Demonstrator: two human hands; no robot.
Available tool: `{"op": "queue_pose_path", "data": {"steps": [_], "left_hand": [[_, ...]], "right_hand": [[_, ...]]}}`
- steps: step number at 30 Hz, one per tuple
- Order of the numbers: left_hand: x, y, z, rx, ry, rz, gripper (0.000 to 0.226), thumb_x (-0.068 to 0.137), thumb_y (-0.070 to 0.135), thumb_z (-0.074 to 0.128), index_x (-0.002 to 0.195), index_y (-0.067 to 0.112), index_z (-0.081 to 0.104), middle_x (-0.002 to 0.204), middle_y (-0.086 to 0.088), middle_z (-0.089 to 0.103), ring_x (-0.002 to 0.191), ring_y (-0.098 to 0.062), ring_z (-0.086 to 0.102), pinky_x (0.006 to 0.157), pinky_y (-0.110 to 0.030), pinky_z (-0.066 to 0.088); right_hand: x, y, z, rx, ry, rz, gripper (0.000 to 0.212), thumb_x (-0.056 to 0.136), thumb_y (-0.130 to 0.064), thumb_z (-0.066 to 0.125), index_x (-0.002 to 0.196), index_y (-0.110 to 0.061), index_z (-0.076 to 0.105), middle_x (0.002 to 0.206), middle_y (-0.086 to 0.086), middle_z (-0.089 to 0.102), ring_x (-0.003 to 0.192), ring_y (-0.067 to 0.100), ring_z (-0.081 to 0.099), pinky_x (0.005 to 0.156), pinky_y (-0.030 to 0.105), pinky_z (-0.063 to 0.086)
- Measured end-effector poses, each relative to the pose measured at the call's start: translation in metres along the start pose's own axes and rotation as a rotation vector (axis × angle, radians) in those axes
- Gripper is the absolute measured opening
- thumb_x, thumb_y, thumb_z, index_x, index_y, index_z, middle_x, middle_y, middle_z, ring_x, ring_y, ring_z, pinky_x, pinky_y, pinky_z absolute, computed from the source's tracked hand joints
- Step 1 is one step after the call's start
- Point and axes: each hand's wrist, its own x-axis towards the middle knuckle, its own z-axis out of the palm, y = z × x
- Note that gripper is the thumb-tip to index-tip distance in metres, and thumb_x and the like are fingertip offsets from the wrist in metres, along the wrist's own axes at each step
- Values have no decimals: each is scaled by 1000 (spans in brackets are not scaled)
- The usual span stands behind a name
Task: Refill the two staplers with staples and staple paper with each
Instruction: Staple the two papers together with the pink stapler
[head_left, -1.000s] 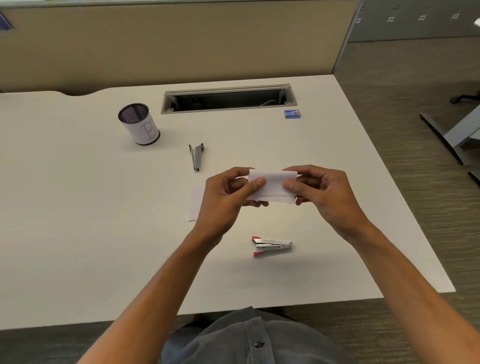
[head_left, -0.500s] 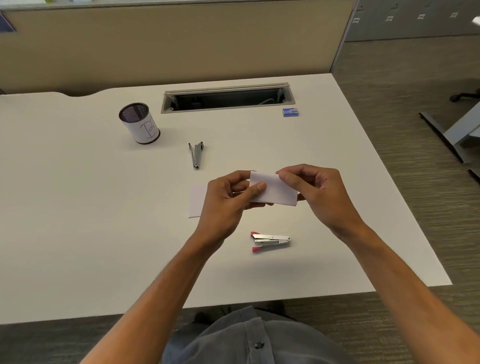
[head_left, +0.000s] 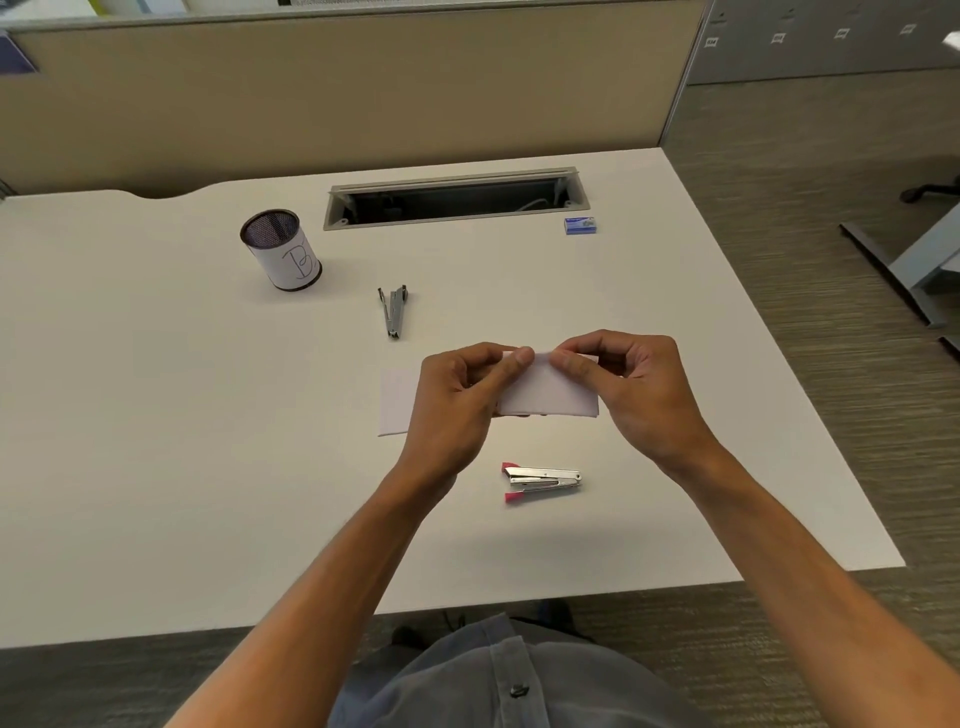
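Note:
A small folded white paper (head_left: 550, 392) is held above the desk between both hands. My left hand (head_left: 457, 405) pinches its left part, thumb on top near the upper edge. My right hand (head_left: 639, 395) pinches the upper edge with thumb and forefinger. A silver stapler with pink ends (head_left: 542, 480) lies on the desk just below the hands. A second, dark grey stapler (head_left: 393, 310) lies farther back, above the left hand. Another white paper (head_left: 397, 402) lies flat on the desk, partly hidden by my left hand. A small blue staple box (head_left: 580, 225) sits at the back right.
A black mesh pen cup (head_left: 282, 249) with a white label stands at the back left. An open cable tray slot (head_left: 457, 197) runs along the back of the white desk (head_left: 156, 441). The desk's right edge borders carpet floor.
Both hands' fingers have shifted along the folded paper toward its upper edge; my right thumb and forefinger now meet the left thumb near the top. The paper tilted slightly.

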Motion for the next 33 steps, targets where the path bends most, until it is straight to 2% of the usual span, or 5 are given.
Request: {"op": "queue_pose_path", "data": {"steps": [8, 15, 22, 27, 33], "left_hand": [[4, -1, -4, 99, 54, 75, 11, 90, 14, 68, 83, 9, 75, 72, 7, 71, 67, -4, 60, 63, -15, 42], [-6, -1, 1, -13, -25, -48, 11, 88, 13, 70, 97, 7, 71, 82, -5, 75, 69, -24, 72, 62, -27, 56], [-1, -4, -4, 15, 5, -56, 5, 89, 7, 68, 91, 9, 72, 76, -1, 74, 69, -15, 70, 63, -26, 57], [3, -3, -6, 140, -104, -57, 8, 88, 3, 66, 92, 1, 73, 88, -15, 74, 83, -26, 71, 70, -36, 59], [-1, -3, -4, -12, -83, -137, 10, 89, 6, 66, 97, 6, 73, 90, -6, 76, 81, -20, 72, 66, -28, 57]], "right_hand": [[0, 2, -12, -100, -63, 1, 15, 91, -11, 66, 81, -17, 76, 74, -12, 72, 70, 4, 59, 62, 20, 46], [-4, 4, -8, -53, 56, -14, 14, 91, -12, 67, 80, -13, 76, 70, -11, 71, 62, 4, 58, 60, 17, 46], [-4, 4, -7, -112, 25, 14, 11, 87, -15, 68, 79, -17, 74, 77, -11, 72, 72, 3, 61, 67, 21, 43], [0, 1, -2, -133, 23, -15, 10, 86, -15, 71, 78, -18, 74, 77, -10, 72, 73, 4, 61, 69, 23, 47], [2, 7, 0, -15, 87, -15, 11, 86, -10, 71, 78, -16, 74, 71, -13, 70, 65, 2, 59, 63, 13, 43]]}}
